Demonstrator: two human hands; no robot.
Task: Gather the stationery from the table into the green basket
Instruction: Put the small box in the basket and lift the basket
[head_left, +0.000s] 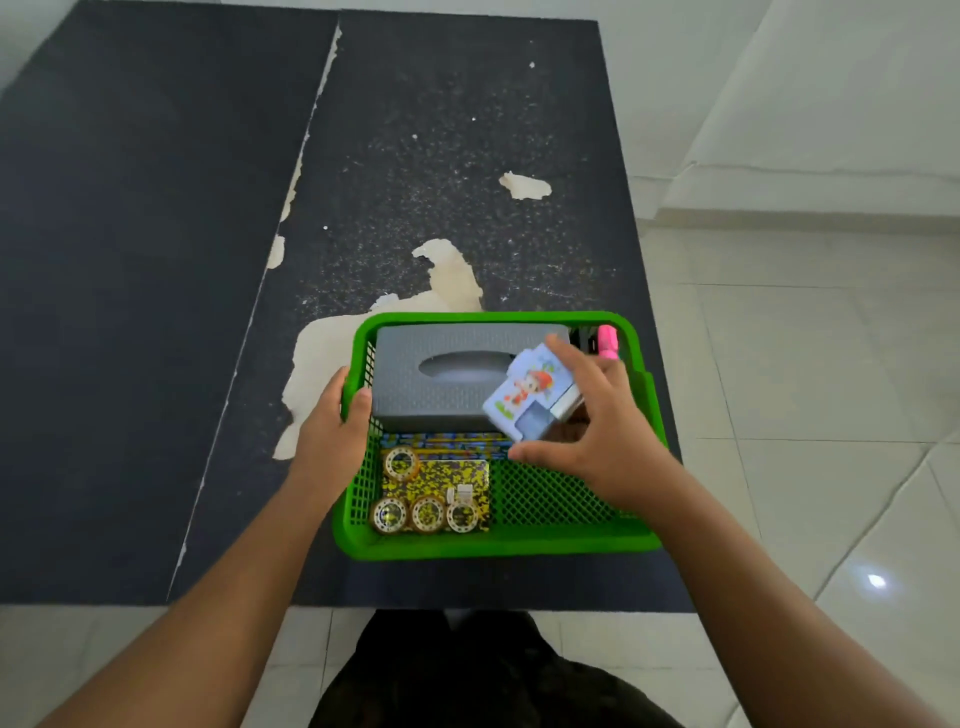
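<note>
The green basket (498, 545) sits near the table's front edge. Inside lie a grey tissue box (441, 384), several tape rolls (400, 462) on a yellow patterned packet (447, 475), a blue pencil pack (447, 441) and a pink marker (607, 342). My left hand (332, 431) grips the basket's left rim. My right hand (597, 431) holds a pale blue cartoon-printed sharpener box (530, 400) tilted over the tissue box's right end, inside the basket.
The dark table top (156, 260) has peeled pale patches (452, 275) behind and left of the basket. White tiled floor (805, 415) lies to the right and below the table's front edge.
</note>
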